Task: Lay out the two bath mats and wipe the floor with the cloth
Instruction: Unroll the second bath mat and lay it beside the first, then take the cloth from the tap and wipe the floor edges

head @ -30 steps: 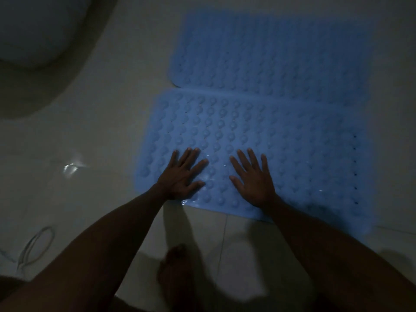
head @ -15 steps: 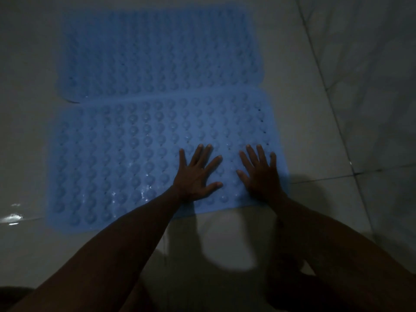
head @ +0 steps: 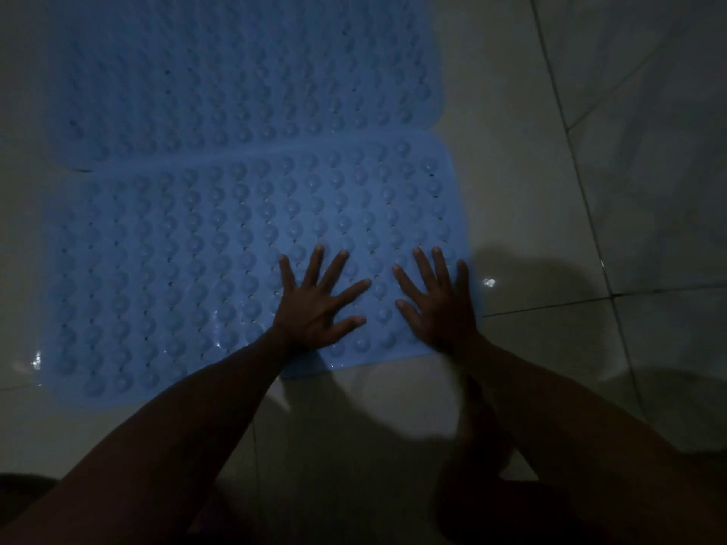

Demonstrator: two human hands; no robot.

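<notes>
Both hands are lying flat with fingers spread wide, pressing on the near right part of the near blue bath mat (head: pixel 189 249): the left hand (head: pixel 314 304) further in, the right hand (head: pixel 440 304) by the mat's right edge. The far blue bath mat (head: pixel 236 72) is lying flat just beyond, edges meeting. Both are resting on the pale tiled floor (head: pixel 531 190), which is showing wet glints.

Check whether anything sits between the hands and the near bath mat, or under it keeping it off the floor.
Nothing visible does. The left hand and right hand both lie flat, fingers spread, directly on the near bath mat, which lies spread on the tiled floor. Its far edge meets the far bath mat.
</notes>
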